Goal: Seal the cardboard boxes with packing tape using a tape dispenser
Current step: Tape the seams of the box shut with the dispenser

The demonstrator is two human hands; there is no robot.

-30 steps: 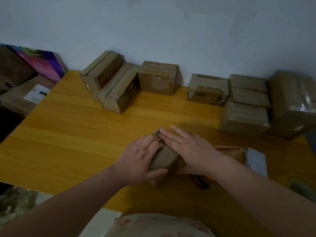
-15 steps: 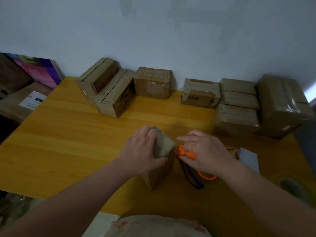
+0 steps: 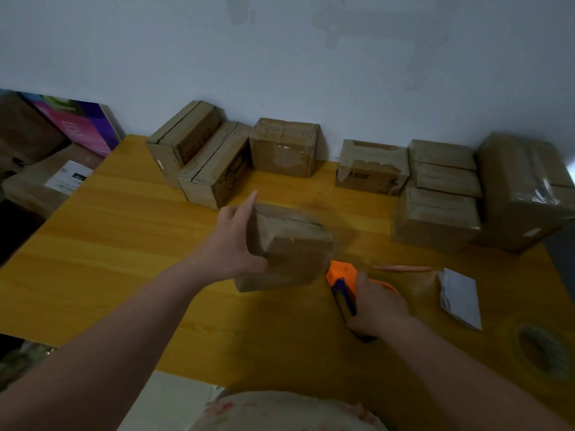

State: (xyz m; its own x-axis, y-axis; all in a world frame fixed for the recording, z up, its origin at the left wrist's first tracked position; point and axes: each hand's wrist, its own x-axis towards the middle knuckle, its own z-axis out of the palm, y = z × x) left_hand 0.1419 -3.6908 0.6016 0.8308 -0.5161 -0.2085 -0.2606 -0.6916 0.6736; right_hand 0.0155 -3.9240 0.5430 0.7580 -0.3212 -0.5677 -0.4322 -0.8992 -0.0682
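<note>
- Cardboard box (image 3: 289,247): small, brown, blurred. We find it at the middle of the table (image 3: 102,259), tilted, with one corner turned toward us. We cannot tell whether its lower edge touches the tabletop.
- Left hand (image 3: 231,244): grips the box at its left end. The thumb lies across the near face and the index finger points straight up along the far left corner. The other fingers are hidden behind the cardboard.
- Tape dispenser (image 3: 340,279): orange head and blue handle, low over the table just right of the box's near right corner. We cannot make out whether it touches the box.
- Right hand (image 3: 381,306): fingers curled round the dispenser's handle, thumb up against the orange body. It is apart from the box.
- Row of boxes (image 3: 284,147): we count about eight brown cartons along the far edge against the wall (image 3: 311,57), some taped.
- Tape roll (image 3: 543,349): lies flat at the near right, blurred.
- White packet (image 3: 460,295): to the right of the dispenser.
- Pink stick (image 3: 401,268): thin, lying just beyond the right hand.
</note>
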